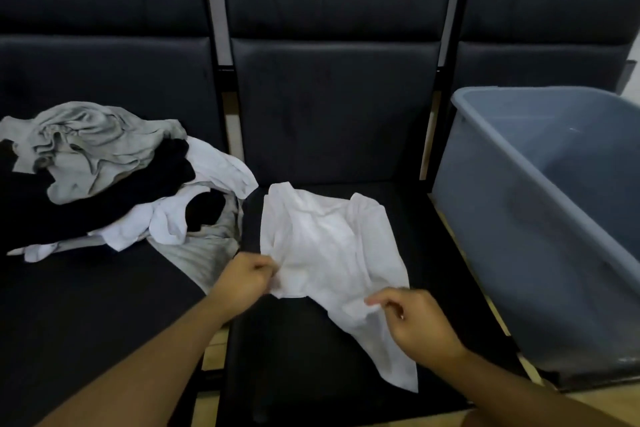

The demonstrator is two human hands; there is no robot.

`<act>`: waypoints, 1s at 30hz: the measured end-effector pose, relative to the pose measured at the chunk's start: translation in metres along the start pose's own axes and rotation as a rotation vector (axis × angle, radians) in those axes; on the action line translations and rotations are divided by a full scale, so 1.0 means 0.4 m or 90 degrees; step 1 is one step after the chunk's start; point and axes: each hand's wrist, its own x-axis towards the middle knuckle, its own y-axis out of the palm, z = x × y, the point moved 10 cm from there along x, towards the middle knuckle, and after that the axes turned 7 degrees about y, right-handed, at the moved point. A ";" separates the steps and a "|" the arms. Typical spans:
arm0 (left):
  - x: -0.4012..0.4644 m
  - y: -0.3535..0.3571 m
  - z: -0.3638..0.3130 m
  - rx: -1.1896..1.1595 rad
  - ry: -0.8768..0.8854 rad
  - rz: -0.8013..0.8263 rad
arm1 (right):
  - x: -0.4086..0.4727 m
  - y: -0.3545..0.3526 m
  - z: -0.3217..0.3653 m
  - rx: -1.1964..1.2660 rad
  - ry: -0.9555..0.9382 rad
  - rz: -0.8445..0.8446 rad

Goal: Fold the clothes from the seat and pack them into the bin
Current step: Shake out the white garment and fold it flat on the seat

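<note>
Single head-worn wide-angle view, looking forward and steeply down from close above a row of dark seats (332, 107). The left hand (244, 276) and right hand (415, 322) enter from the bottom edge; straight lines bow toward the frame's margins.

We count three dark padded seats in a row: the left seat (104, 305), the middle seat (329, 114) and the right seat (540, 59). We count one grey-blue plastic bin (502, 218). One crumpled white cloth garment (329, 246) lies by itself on the middle seat. In the heap on the left seat we make out one light grey crumpled garment (93, 146), at least one black garment (86, 211) and at least one white garment (221, 163); the exact number there we cannot tell. We count two bare hands: the left hand (246, 279) and the right hand (415, 319).
</note>
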 end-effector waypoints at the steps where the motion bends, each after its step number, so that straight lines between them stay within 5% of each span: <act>1: -0.010 0.007 0.033 0.005 -0.046 0.013 | -0.008 0.020 -0.026 -0.030 0.034 0.052; 4: -0.005 -0.023 0.116 0.051 -0.154 -0.041 | -0.018 0.036 -0.070 -0.130 0.089 0.118; 7: 0.019 -0.064 0.147 0.053 -0.185 -0.118 | 0.000 -0.026 -0.147 -0.189 0.254 0.001; 12: 0.052 0.006 0.108 0.175 -0.136 -0.049 | -0.009 0.029 -0.280 -0.180 0.519 0.094; 16: 0.067 0.056 0.082 0.072 -0.092 -0.066 | 0.011 0.041 -0.267 -0.234 0.443 0.052; 22: 0.017 0.037 0.107 -0.247 -0.217 -0.241 | 0.014 -0.004 -0.238 0.014 0.450 -0.112; 30: -0.049 -0.052 0.215 -0.174 -0.383 -0.249 | 0.044 -0.065 -0.240 -0.140 0.387 -0.093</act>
